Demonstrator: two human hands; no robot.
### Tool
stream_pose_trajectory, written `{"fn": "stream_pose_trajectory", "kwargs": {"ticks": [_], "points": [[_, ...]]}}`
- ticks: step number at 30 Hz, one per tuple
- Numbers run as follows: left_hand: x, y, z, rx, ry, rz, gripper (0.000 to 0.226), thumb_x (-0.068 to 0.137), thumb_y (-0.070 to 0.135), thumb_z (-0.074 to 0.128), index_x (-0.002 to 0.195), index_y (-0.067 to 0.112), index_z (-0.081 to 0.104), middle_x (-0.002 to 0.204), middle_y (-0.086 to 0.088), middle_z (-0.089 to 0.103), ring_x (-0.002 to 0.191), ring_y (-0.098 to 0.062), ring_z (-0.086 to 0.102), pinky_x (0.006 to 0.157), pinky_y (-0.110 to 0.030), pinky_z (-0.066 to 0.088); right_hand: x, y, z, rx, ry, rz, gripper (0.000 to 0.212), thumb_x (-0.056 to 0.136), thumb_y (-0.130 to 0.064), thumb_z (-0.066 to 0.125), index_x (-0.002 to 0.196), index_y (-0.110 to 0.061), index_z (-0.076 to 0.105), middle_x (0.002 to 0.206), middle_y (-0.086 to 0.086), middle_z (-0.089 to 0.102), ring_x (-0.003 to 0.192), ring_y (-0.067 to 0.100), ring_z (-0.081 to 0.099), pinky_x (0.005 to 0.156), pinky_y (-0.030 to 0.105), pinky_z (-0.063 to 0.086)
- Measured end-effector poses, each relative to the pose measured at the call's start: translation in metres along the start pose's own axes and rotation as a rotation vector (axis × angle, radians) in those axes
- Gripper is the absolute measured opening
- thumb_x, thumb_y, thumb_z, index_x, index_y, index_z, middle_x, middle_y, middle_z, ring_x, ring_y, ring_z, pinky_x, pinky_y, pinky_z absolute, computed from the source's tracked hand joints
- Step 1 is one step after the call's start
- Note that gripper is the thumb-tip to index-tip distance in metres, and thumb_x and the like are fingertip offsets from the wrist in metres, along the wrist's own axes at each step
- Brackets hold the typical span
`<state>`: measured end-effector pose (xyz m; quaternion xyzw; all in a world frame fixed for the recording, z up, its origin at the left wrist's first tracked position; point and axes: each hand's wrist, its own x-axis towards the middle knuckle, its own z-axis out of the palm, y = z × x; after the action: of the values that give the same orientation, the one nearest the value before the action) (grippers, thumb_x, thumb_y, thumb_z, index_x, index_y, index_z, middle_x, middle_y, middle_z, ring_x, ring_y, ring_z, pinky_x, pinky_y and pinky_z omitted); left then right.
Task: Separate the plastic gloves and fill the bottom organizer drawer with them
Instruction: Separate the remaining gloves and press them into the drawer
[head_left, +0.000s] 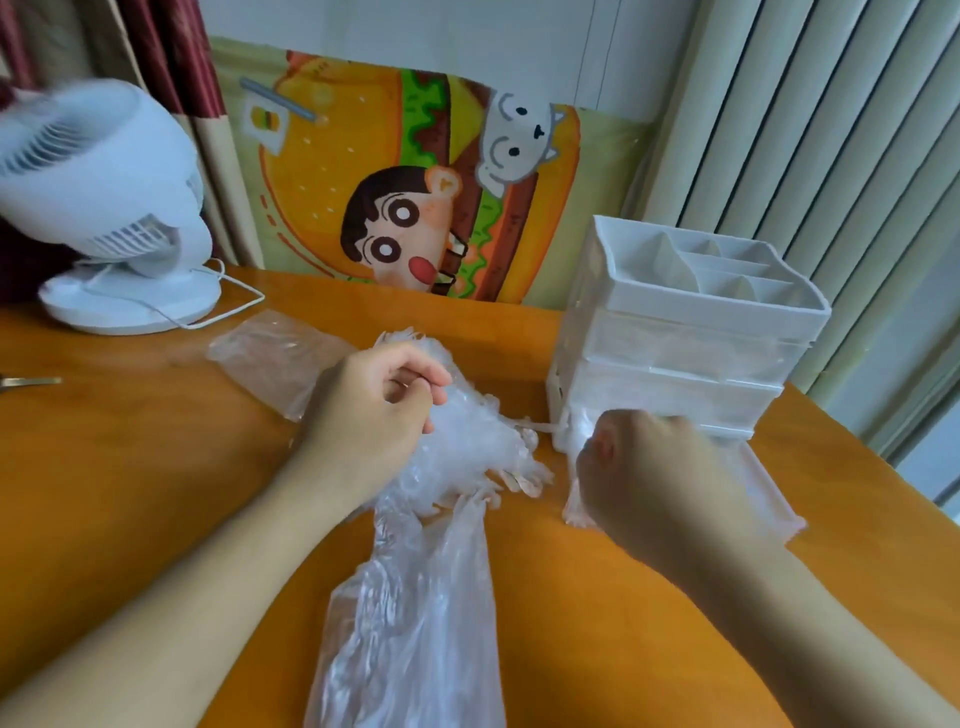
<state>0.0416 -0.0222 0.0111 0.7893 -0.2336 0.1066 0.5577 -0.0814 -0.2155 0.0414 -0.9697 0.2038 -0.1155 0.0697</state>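
Clump of clear plastic gloves (467, 441) at table centre, crumpled — long axis runs roughly near-to-far, glove fingers splaying out to the right toward the organizer. It sits on the mouth of a clear plastic bag (415, 623) that trails toward the viewer. Left hand (369, 410) on top of the clump, fingers curled, thumb and forefinger pinching the plastic. Right hand (644, 467) clenched into a fist just in front of the white organizer (685, 332), at the bottom drawer (763, 483), which is pulled out toward the viewer; a thin strand of plastic stretches from the clump to this hand — exact grip blurred, but film shows at the fist. Second flat clear bag (270, 358) lies behind the left hand. All on an orange table (130, 493). White desk fan (104, 208) far left; cartoon burger poster (415, 182) against the wall behind.
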Motion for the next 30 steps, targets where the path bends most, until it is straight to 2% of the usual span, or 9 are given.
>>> {"fn": "stream_pose_trajectory", "kwargs": {"ticks": [3,5,8,11,14,18,22,26,30], "points": [[-0.009,-0.015,0.009,0.026,0.136,0.002,0.028,0.09,0.004,0.056,0.085,0.026,0.071,0.079,0.011,0.072,0.073,-0.014,0.069,0.07,-0.042,0.06,-0.054,-0.051,-0.006,0.092,-0.367,-0.017,0.073,0.088,-0.088,0.035,0.066,-0.02,0.043,0.07,0.001,0.052,0.067,0.023,0.051,0.057,0.036,0.036],[-0.011,-0.02,0.012,0.023,0.162,0.014,0.021,0.087,0.013,0.054,0.086,0.024,0.071,0.08,0.011,0.072,0.073,-0.011,0.069,0.069,-0.042,0.06,-0.063,-0.07,0.006,0.045,-0.499,-0.088,0.073,0.083,-0.095,0.035,0.074,-0.022,0.045,0.079,-0.002,0.053,0.077,0.022,0.051,0.067,0.039,0.04],[-0.013,-0.022,0.007,-0.001,0.145,0.03,0.021,0.086,0.02,0.05,0.09,0.025,0.07,0.082,0.012,0.071,0.075,-0.009,0.067,0.069,-0.04,0.061,-0.053,-0.082,0.03,0.05,-0.555,-0.106,0.047,0.093,-0.063,0.061,0.082,-0.02,0.044,0.084,-0.004,0.05,0.073,0.019,0.048,0.062,0.032,0.038],[-0.011,-0.027,-0.002,-0.055,0.135,0.016,0.023,0.09,0.015,0.053,0.089,0.03,0.07,0.083,0.011,0.071,0.079,-0.012,0.067,0.072,-0.037,0.06,-0.037,-0.072,0.05,0.227,-0.515,-0.113,0.027,0.093,-0.031,0.063,0.078,-0.016,0.046,0.079,-0.001,0.053,0.067,0.018,0.046,0.05,0.028,0.031],[-0.004,-0.03,-0.012,-0.141,0.207,-0.044,0.03,0.095,0.003,0.054,0.088,0.026,0.071,0.078,0.008,0.069,0.074,-0.016,0.066,0.065,-0.034,0.056,-0.019,-0.057,0.043,0.488,-0.399,-0.122,0.018,0.091,-0.023,0.065,0.082,-0.009,0.061,0.071,0.007,0.067,0.053,0.013,0.051,0.047,0.033,0.04],[0.004,-0.034,-0.02,-0.33,0.281,-0.151,0.031,0.096,-0.001,0.053,0.087,0.021,0.072,0.077,-0.004,0.07,0.067,-0.018,0.066,0.066,-0.039,0.058,0.014,-0.037,0.021,0.84,-0.308,-0.027,0.008,0.096,-0.013,0.074,0.091,-0.007,0.072,0.065,0.003,0.07,0.046,0.012,0.055,0.043,0.02,0.039],[0.004,-0.033,-0.013,-0.432,0.129,-0.233,0.01,0.1,0.029,0.066,0.102,0.028,0.076,0.095,0.006,0.077,0.094,-0.015,0.074,0.088,-0.039,0.057,0.042,-0.028,0.023,1.028,-0.148,-0.032,0.017,0.098,-0.02,0.074,0.098,-0.004,0.072,0.078,0.016,0.071,0.061,0.018,0.059,0.046,0.02,0.038],[-0.005,-0.021,-0.005,-0.466,-0.157,-0.387,0.036,0.08,0.073,0.07,0.086,0.038,0.073,0.098,0.024,0.073,0.097,0.007,0.066,0.096,-0.03,0.045,0.049,-0.04,0.04,1.255,-0.198,-0.082,0.015,0.104,-0.021,0.065,0.106,-0.011,0.076,0.098,0.011,0.08,0.084,0.03,0.078,0.069,0.034,0.056],[-0.009,-0.02,0.004,-0.311,-0.14,-0.427,0.037,0.088,0.065,0.069,0.098,0.03,0.076,0.083,0.008,0.079,0.076,-0.005,0.073,0.072,-0.032,0.056,0.044,-0.048,0.058,1.357,-0.357,-0.125,0.028,0.109,-0.023,0.052,0.115,-0.013,0.078,0.114,0.018,0.078,0.111,0.04,0.073,0.104,0.063,0.052]]}}
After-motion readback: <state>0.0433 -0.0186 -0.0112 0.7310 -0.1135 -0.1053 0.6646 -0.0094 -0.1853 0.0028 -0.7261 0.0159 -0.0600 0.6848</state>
